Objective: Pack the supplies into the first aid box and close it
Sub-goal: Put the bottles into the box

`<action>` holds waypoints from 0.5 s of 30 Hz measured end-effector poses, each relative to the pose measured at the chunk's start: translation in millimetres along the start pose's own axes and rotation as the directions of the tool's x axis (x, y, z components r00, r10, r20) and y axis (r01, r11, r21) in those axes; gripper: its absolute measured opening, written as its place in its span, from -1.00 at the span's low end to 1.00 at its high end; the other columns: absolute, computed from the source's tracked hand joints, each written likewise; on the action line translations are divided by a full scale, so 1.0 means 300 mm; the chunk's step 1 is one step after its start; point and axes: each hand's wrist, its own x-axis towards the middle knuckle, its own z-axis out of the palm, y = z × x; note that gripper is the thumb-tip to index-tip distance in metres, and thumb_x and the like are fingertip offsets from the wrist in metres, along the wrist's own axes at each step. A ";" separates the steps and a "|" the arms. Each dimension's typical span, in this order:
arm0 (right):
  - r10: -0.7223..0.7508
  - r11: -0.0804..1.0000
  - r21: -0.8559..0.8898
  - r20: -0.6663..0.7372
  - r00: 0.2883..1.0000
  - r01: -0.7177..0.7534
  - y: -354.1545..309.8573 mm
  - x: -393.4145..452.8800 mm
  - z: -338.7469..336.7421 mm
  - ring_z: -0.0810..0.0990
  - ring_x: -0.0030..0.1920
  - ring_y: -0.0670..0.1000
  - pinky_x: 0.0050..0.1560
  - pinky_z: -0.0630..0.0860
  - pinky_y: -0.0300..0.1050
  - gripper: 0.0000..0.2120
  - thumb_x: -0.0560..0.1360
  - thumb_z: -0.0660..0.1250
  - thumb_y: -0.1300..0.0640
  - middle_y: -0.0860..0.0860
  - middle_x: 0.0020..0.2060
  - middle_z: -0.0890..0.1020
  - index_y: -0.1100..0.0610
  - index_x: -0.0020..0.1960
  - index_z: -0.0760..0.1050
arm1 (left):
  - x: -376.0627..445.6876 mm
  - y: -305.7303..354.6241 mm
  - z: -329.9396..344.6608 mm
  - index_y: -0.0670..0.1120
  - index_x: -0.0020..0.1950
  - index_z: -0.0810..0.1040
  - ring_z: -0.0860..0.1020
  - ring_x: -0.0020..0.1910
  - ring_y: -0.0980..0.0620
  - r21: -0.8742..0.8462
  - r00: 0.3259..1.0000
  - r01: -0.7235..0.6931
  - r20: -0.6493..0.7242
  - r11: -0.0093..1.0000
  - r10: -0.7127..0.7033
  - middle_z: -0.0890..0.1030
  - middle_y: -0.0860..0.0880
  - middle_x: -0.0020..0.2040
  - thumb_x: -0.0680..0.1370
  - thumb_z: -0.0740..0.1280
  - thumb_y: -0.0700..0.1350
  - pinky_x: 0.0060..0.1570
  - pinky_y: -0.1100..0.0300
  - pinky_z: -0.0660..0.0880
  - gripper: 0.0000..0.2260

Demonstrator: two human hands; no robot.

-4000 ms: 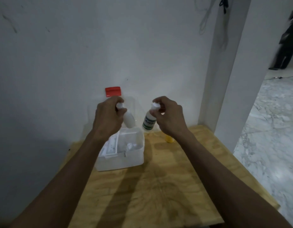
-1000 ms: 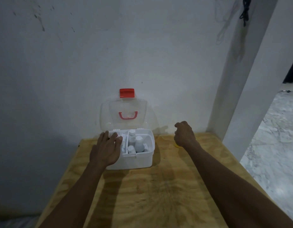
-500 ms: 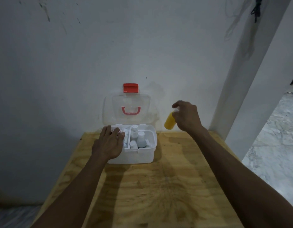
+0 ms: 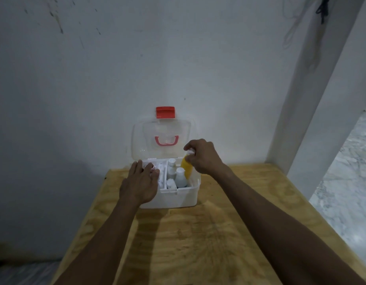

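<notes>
The white first aid box (image 4: 178, 197) stands at the back of the plywood table (image 4: 198, 243), against the wall. Its clear lid (image 4: 145, 138), with a red handle and red latch (image 4: 165, 112), is up. Several white bottles (image 4: 180, 177) stand in its right compartment. My right hand (image 4: 202, 157) grips a yellow bottle (image 4: 187, 169) by its white cap, the bottle's lower part inside the right compartment. My left hand (image 4: 140, 185) lies flat over the box's left side, fingers spread, covering that compartment.
A white wall runs right behind the box. A white pillar (image 4: 322, 99) rises at the table's right rear corner, with a marble floor (image 4: 346, 192) beyond. The table's near half is bare wood under my forearms.
My right hand picked the yellow bottle up from the table right of the box, carried it left and lowered it into the right compartment. My left hand stayed on the box.
</notes>
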 end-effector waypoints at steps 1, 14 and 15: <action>0.004 1.000 -0.002 0.012 1.000 -0.004 0.002 0.002 0.009 0.57 0.12 0.12 -0.04 0.40 -0.25 -0.73 0.47 0.39 0.26 0.14 0.15 0.59 0.17 0.17 0.60 | 0.001 -0.002 0.001 0.06 0.54 0.16 -0.08 0.59 -0.05 0.001 1.000 -0.003 0.000 1.000 0.003 0.06 -0.05 0.61 0.61 -0.16 0.22 0.48 -0.23 0.14 -0.46; 0.032 0.997 -0.076 0.160 0.987 -0.019 0.038 0.011 0.079 0.54 0.13 0.14 0.06 0.49 -0.08 -0.73 0.44 0.43 0.29 0.14 0.13 0.57 0.20 0.13 0.60 | 0.007 -0.007 0.007 0.05 0.54 0.16 -0.08 0.59 -0.05 0.001 1.000 -0.012 0.000 1.000 0.012 0.07 -0.06 0.61 0.59 -0.20 0.23 0.50 -0.20 0.10 -0.42; 0.029 0.996 -0.093 0.167 0.985 -0.013 0.042 0.011 0.080 0.52 0.14 0.14 0.06 0.47 -0.09 -0.74 0.45 0.42 0.29 0.14 0.14 0.57 0.20 0.14 0.59 | 0.003 -0.004 0.005 0.05 0.54 0.16 -0.08 0.59 -0.06 0.001 1.000 -0.013 0.000 1.000 0.013 0.07 -0.06 0.61 0.60 -0.18 0.22 0.50 -0.20 0.10 -0.44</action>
